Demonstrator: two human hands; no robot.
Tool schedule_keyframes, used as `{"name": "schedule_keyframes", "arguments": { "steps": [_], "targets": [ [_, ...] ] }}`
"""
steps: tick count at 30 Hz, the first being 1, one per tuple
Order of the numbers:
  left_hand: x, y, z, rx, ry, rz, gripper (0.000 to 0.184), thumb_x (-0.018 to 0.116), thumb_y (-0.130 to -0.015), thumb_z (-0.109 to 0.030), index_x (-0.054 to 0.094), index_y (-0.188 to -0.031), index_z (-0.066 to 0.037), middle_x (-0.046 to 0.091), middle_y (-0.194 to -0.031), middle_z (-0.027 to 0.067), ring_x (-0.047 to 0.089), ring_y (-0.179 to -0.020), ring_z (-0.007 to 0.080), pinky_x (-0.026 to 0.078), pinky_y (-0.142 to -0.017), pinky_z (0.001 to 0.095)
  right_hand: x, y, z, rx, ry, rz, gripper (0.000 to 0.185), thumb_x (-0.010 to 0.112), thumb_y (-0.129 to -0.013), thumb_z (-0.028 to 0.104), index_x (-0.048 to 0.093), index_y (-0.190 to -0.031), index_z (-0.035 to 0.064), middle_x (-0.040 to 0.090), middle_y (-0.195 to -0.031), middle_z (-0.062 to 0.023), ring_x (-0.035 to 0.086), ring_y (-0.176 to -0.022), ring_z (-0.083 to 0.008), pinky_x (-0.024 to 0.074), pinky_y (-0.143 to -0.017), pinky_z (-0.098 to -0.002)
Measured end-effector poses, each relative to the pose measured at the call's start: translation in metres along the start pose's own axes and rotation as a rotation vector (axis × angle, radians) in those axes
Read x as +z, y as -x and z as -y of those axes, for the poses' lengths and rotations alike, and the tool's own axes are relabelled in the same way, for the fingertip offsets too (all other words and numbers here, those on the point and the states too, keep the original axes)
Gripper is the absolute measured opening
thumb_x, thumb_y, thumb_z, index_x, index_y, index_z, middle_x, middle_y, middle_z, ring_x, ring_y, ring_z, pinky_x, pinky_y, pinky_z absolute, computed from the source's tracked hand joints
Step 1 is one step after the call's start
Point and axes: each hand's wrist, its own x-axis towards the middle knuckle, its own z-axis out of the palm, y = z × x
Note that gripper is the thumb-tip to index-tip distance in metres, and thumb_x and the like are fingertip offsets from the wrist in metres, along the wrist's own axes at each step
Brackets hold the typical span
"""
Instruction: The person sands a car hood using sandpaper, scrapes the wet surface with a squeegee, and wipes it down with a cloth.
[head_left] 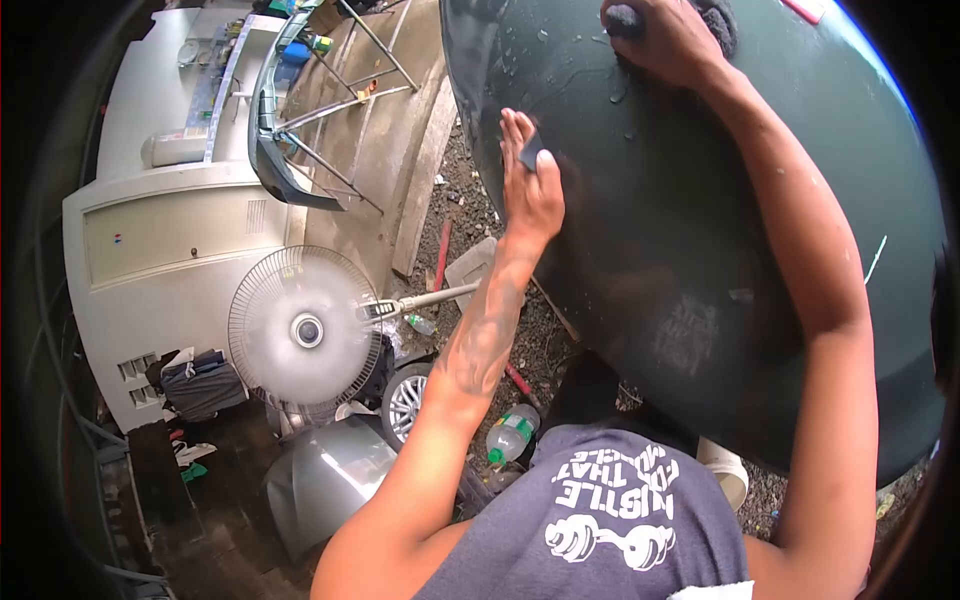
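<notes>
Gripping a dark, soft-looking pad [627,21], the fingers of the right hand [672,45] curl around it at the top of the view, over a large panel [700,230]. The left hand [532,195] lies along the panel's left border, its long fingers nearly straight and close together, a small grey sheet [530,153] caught between them and the thumb; whether the palm touches the panel cannot be told.

The panel fills the right half of the view, in front of the person. It is very dark green, broad and rounded, with a dull sheen; water beads and wet streaks show near the hands, and a faint reflection of the shirt [625,490] lettering shows lower down.

Beyond its left border is gravel [462,180], with a red bar [443,255] and a clear bottle [514,433] with a green cap. Farther left, a fan [305,330] shows blurred blades, near a wheel [405,400] and a silver-grey body part [335,480]. Behind the fan stands white panelling [170,240]; above, a dark bumper [268,140] rests on a metal frame [318,118] over concrete [365,180].
</notes>
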Motion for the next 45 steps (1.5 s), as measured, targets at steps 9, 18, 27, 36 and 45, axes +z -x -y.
{"name": "schedule_keyframes", "arguments": {
  "steps": [9,18,27,36,45],
  "targets": [
    [0.001,0.053,-0.035,0.094,0.106,0.019,0.065,0.031,-0.103,-0.026,0.020,-0.158,0.008,0.014,-0.166,0.0311,0.011,-0.156,0.0440,0.008,-0.128,0.0490,-0.001,-0.004,0.000,-0.025,-0.004,-0.014,0.016,0.074,-0.068,0.012,0.069,-0.081,0.0058,0.070,-0.084,-0.0188,0.068,-0.087,-0.0395,0.0535,-0.078,-0.0460],
    [0.011,0.137,-0.088,0.052,0.114,0.244,0.074,0.036,-0.099,-0.030,0.018,-0.159,0.009,0.016,-0.166,0.0321,0.013,-0.156,0.0443,0.008,-0.126,0.0512,0.009,0.004,-0.012,-0.025,0.092,0.032,0.028,0.075,-0.073,0.017,0.069,-0.100,0.0129,0.070,-0.105,-0.0094,0.064,-0.109,-0.0309,0.0449,-0.104,-0.0435],
    [0.007,0.078,-0.046,0.046,-0.037,-0.025,0.065,0.031,-0.104,-0.025,0.018,-0.160,0.006,0.014,-0.166,0.0317,0.013,-0.156,0.0434,0.009,-0.127,0.0510,0.009,0.014,-0.004,-0.183,0.262,-0.019,0.039,0.079,-0.075,0.024,0.071,-0.112,0.0143,0.069,-0.123,-0.0067,0.060,-0.122,-0.0247,0.0384,-0.113,-0.0425],
    [0.001,0.005,0.016,-0.027,0.086,-0.115,0.060,0.031,-0.107,-0.026,0.027,-0.156,0.009,0.019,-0.166,0.0288,0.017,-0.155,0.0418,0.012,-0.128,0.0482,0.008,0.010,-0.009,0.011,0.227,0.048,0.054,0.080,-0.071,0.028,0.070,-0.119,0.0076,0.069,-0.126,-0.0099,0.056,-0.129,-0.0293,0.0377,-0.114,-0.0409],
    [-0.010,-0.040,0.043,0.104,0.060,0.008,0.059,0.027,-0.108,-0.025,0.026,-0.158,0.005,0.022,-0.166,0.0248,0.017,-0.156,0.0391,0.011,-0.127,0.0458,0.012,0.014,-0.015,-0.017,0.241,0.032,0.053,0.080,-0.071,0.029,0.069,-0.117,0.0072,0.067,-0.128,-0.0108,0.057,-0.128,-0.0309,0.0376,-0.114,-0.0420]
  ]
}}
